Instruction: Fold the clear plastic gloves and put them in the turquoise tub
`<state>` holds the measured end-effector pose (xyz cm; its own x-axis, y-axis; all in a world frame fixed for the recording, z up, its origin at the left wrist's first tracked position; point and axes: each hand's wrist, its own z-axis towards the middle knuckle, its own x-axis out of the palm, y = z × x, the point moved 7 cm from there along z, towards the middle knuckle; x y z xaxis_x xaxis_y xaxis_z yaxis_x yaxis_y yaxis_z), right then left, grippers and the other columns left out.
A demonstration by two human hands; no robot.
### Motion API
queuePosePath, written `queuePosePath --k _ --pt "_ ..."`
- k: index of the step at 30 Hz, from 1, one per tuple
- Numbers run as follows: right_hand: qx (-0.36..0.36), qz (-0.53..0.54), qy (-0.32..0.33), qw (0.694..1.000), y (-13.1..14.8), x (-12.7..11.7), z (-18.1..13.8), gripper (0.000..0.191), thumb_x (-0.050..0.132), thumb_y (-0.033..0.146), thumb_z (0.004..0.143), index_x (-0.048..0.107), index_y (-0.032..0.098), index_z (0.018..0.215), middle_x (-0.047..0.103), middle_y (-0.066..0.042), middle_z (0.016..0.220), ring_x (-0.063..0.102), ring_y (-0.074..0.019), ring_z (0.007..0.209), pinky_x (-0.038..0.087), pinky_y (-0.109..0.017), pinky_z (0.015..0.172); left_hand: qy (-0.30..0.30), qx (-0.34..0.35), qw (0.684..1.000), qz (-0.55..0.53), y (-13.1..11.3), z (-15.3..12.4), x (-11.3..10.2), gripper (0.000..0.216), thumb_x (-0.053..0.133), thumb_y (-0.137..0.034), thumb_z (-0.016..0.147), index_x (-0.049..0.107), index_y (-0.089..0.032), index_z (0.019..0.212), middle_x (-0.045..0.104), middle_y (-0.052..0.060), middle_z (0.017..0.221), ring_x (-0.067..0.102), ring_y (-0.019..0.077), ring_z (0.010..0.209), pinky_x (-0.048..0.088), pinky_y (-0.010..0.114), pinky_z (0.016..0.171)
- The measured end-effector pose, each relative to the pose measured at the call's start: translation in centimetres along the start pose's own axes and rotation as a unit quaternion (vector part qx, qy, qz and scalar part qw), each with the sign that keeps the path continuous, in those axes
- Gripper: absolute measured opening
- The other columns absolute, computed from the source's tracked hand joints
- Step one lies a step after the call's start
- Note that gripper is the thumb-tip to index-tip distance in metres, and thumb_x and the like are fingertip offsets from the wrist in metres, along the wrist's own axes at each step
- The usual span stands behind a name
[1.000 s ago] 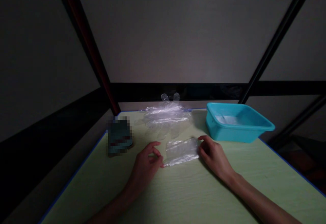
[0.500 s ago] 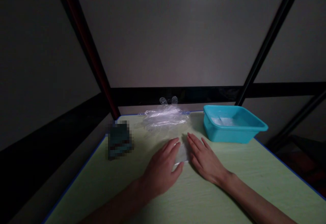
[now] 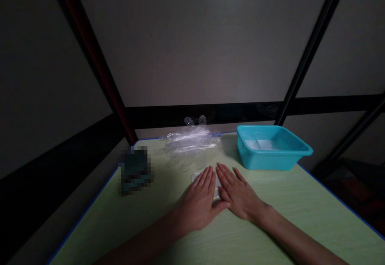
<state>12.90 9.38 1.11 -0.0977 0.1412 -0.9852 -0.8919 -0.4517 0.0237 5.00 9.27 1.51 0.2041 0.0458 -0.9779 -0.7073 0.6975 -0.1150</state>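
My left hand (image 3: 200, 200) and right hand (image 3: 237, 194) lie flat, fingers extended, pressing the folded plastic glove (image 3: 216, 183) beneath and between them onto the surface (image 3: 270, 225). I judge the slick film could slip or spring open under uneven pressure.

A dim, bare work booth: grey walls (image 3: 195, 36), dark frame poles (image 3: 310, 48), a blue-edged green table (image 3: 300, 194) bearing a teal tub (image 3: 264, 160) at its far right corner and plastic gloves (image 3: 192, 144).
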Motion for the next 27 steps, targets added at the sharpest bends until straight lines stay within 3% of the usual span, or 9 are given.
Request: queuePosePath --k 9,19,23,27 --pt "0.010 0.006 0.015 1.000 0.0 -0.2 -0.1 0.052 0.025 0.027 0.086 0.022 0.005 0.133 0.017 -0.014 0.138 0.017 -0.0219 0.127 0.019 -0.045 0.101 0.004 -0.016 0.999 0.033 2.6 -2.2 -0.5 0.064 0.032 -0.049 0.083 0.028 -0.005 0.129 0.022 0.018 0.137 0.017 0.0247 0.127 0.021 0.038 0.102" --pt "0.012 0.042 0.020 0.999 -0.3 -0.1 -0.1 0.052 0.026 0.027 0.086 0.020 0.007 0.134 0.017 -0.013 0.139 0.015 -0.0216 0.127 0.017 -0.045 0.101 -0.007 -0.041 0.999 0.016 3.7 -3.1 -0.3 0.064 0.040 -0.043 0.081 0.025 -0.005 0.130 0.021 0.017 0.138 0.017 0.0248 0.127 0.022 0.040 0.102" --pt "0.020 0.114 -0.011 0.993 -1.0 -0.5 -0.1 0.050 0.027 0.023 0.085 0.023 0.008 0.133 0.029 -0.012 0.136 0.025 -0.0196 0.125 0.018 -0.043 0.102 -0.026 -0.017 0.999 -0.011 3.2 -3.5 -0.9 0.072 0.051 -0.031 0.072 0.018 -0.009 0.133 0.016 0.014 0.141 0.013 0.0249 0.128 0.019 0.042 0.103" --pt "0.016 0.202 -0.063 0.977 -2.2 -1.3 -0.3 0.047 0.029 0.018 0.083 0.030 0.005 0.128 0.042 -0.015 0.126 0.038 -0.0192 0.114 0.027 -0.036 0.099 -0.060 0.016 0.997 -0.037 2.3 -3.7 -2.1 0.073 0.051 -0.017 0.067 0.019 -0.013 0.132 0.021 0.010 0.140 0.016 0.0245 0.128 0.016 0.045 0.104"
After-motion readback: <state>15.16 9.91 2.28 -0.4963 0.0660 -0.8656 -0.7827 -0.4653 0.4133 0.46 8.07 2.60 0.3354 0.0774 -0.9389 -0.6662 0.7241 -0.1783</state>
